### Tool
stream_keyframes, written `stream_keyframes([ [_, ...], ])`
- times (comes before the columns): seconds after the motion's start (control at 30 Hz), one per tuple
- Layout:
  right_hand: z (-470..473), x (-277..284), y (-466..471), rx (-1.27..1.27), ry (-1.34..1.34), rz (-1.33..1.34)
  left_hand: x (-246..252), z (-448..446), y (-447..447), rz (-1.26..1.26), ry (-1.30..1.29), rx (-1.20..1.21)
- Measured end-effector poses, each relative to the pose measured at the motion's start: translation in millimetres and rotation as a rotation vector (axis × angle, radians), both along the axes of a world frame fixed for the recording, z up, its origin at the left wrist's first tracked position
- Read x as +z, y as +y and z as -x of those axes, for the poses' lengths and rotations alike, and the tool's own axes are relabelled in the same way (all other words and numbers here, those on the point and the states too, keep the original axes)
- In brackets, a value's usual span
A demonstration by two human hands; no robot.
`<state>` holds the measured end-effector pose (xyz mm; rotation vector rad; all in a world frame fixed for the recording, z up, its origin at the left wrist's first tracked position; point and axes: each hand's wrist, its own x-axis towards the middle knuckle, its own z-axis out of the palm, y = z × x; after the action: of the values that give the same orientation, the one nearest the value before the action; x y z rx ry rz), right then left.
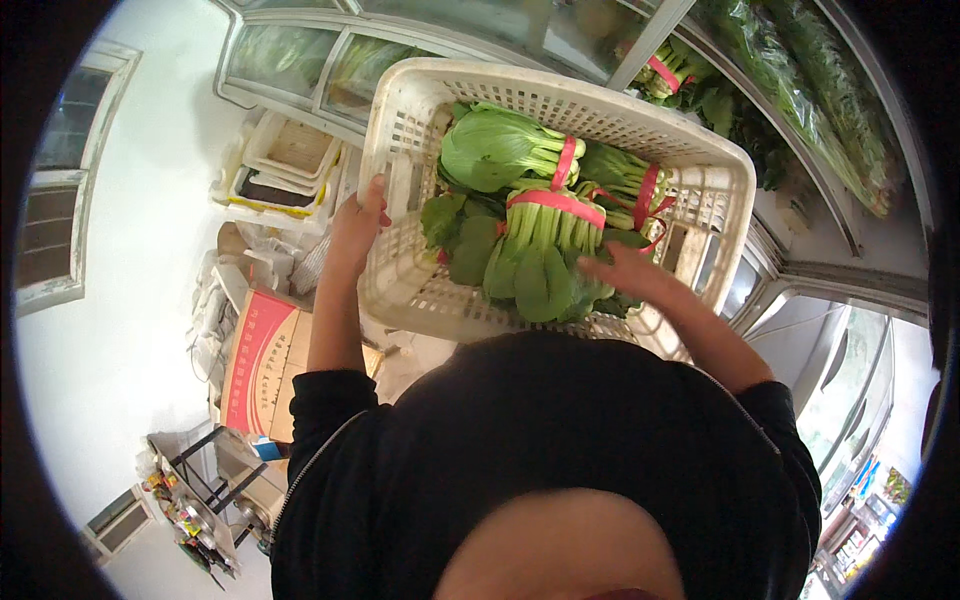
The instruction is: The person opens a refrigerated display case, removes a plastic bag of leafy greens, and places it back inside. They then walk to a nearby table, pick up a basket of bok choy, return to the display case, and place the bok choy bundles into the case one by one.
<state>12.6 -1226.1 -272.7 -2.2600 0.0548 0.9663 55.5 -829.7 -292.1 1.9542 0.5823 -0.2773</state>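
A white plastic basket is right in front of me, holding several bundles of leafy greens. My left hand grips the basket's left rim. At the basket's right side, my right hand, a little blurred, reaches in and touches or is close to the leaves of the front bok choy bundle, tied with red tape and lying leaves towards me. Behind it a second bok choy bundle, also red-taped, lies with its leaves to the left. Another taped bundle of greens is at the right.
Glass-fronted display cases with vegetables stand beyond the basket. At the upper right, a shelf holds bagged greens. Stacked plastic trays and a red and brown cardboard box are on the left, near a white wall.
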Motion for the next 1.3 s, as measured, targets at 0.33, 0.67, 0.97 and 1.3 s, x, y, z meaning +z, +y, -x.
stream_keyframes([
  [0.33,-108,-21,36,0.553,-0.139,-0.086,-4,0,5,-0.073,-0.019,-0.025],
  [0.67,-106,-27,20,0.532,0.201,-0.149,5,0,-5,-0.007,0.028,0.014],
  [0.97,-102,-16,0,0.431,0.416,-0.208,-5,0,3,-0.009,0.004,-0.015],
  [1.3,-59,11,-16,0.498,0.094,-0.309,-3,1,0,-0.01,-0.01,-0.018],
])
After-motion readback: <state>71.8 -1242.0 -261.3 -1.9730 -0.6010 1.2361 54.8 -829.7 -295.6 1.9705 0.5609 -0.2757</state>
